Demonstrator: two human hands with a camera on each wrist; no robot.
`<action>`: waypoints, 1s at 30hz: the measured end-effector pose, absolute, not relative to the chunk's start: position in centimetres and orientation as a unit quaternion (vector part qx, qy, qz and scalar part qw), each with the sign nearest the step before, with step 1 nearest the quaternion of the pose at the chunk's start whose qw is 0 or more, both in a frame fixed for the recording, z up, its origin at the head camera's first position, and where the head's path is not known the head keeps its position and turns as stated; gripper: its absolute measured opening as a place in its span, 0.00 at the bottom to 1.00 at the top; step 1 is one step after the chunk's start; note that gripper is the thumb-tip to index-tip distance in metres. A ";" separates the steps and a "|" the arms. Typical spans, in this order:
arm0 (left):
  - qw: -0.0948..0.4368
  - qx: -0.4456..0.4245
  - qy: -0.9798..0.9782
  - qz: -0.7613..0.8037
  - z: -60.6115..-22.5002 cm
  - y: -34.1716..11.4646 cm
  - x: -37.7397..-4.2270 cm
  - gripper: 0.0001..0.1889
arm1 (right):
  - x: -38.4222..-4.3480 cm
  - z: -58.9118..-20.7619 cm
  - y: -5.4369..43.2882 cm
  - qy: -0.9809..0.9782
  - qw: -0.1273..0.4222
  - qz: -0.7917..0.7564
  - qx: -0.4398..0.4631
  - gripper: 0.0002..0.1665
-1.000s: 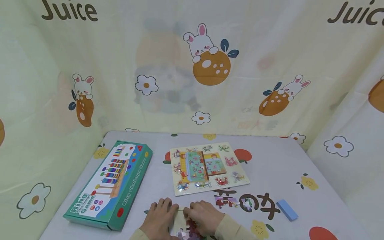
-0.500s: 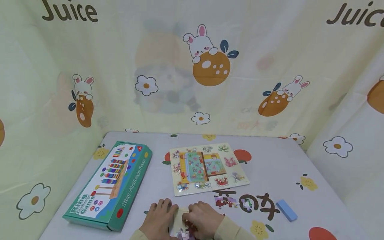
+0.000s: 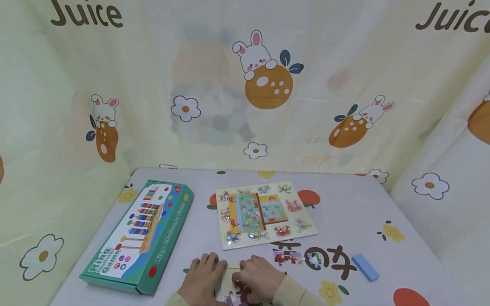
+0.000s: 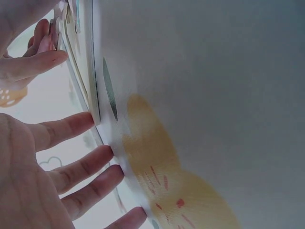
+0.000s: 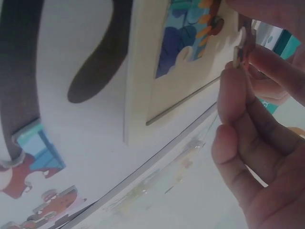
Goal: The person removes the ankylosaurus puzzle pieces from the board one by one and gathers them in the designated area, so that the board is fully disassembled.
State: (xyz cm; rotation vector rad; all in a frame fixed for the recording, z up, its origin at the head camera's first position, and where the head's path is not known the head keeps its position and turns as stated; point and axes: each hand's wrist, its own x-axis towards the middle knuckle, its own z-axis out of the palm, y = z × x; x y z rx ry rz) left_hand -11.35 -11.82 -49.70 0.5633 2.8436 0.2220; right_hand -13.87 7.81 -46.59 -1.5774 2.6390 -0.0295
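Note:
A small jigsaw board (image 3: 229,276) lies at the table's near edge between my two hands. My left hand (image 3: 206,265) lies flat, its straight fingers (image 4: 90,162) on the tablecloth, the index fingertip against the board's left edge (image 4: 95,71). My right hand (image 3: 240,281) is over the board and pinches a jigsaw piece (image 5: 240,43) between thumb and fingertips (image 5: 233,90), just above the board's picture (image 5: 183,43). In the left wrist view the same pinched piece (image 4: 52,34) shows at the top left. Most of the board is hidden under the hands in the head view.
A green Ring Challenge Game box (image 3: 139,233) lies at the left. A wooden animal peg puzzle (image 3: 264,214) sits mid-table. Loose jigsaw pieces (image 3: 294,257) and a blue block (image 3: 365,267) lie to the right. A printed curtain (image 3: 245,85) surrounds the table.
My right hand has edged slightly inward over the small board with the piece still pinched. The left hand has stayed in place.

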 end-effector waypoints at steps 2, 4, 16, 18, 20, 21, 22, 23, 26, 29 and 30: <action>0.117 0.191 0.971 0.077 -49.7 -11.8 -11.3 0.55 | -13.9 -46.5 7.9 0.857 0.024 -0.012 -0.515 0.18; 0.117 0.191 0.972 0.077 -49.7 -11.8 -11.3 0.54 | -14.0 -46.3 8.1 0.857 0.022 -0.025 -0.514 0.19; 0.102 0.198 0.972 0.075 -49.7 -11.8 -11.2 0.55 | -15.2 -44.8 14.5 0.893 0.023 -0.111 -0.436 0.17; 0.100 0.198 0.972 0.073 -49.7 -11.8 -11.1 0.55 | -15.2 -44.8 15.9 0.900 0.033 -0.117 -0.418 0.17; 0.099 0.199 0.972 0.071 -49.7 -11.8 -11.1 0.55 | -15.2 -44.9 17.3 0.908 0.047 -0.117 -0.399 0.17; 0.099 0.201 0.972 0.071 -49.7 -11.8 -11.0 0.55 | -15.1 -45.0 18.0 0.912 0.051 -0.114 -0.391 0.18; 0.098 0.201 0.972 0.072 -49.7 -11.8 -11.0 0.55 | -15.1 -45.2 18.6 0.915 0.056 -0.111 -0.383 0.18; 0.099 0.202 0.972 0.072 -49.7 -11.8 -11.0 0.55 | -15.0 -45.3 19.1 0.920 0.064 -0.105 -0.373 0.18; 0.105 0.201 0.971 0.077 -49.8 -11.8 -11.1 0.55 | -14.9 -45.7 20.5 0.929 0.082 -0.099 -0.347 0.17; 0.114 0.200 0.970 0.077 -49.8 -11.8 -11.2 0.55 | -14.7 -46.0 21.5 0.932 0.090 -0.107 -0.333 0.14; 0.115 0.200 0.970 0.078 -49.8 -11.9 -11.2 0.55 | -14.7 -46.1 21.8 0.932 0.089 -0.111 -0.333 0.13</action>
